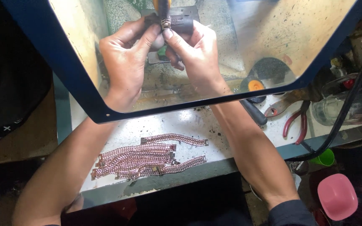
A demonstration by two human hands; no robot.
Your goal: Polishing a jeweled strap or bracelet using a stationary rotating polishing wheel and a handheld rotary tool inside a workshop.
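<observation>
Head view, looking down through a clear blue-framed shield [273, 37]: the left hand [124, 62] and right hand [195, 54] meet at twelve o'clock, both closed around a dark holder [183, 24], thumbs pinching a short piece of pink metal chain [165, 22] against an upright tool. This looks like shaping or polishing a link; the next move likely calls for steady, even pressure. On the bench [189, 123] at six o'clock, well apart from the hands, lies a pile of bracelet chains [147, 161]. Red-handled pliers [296, 121] rest at three o'clock.
</observation>
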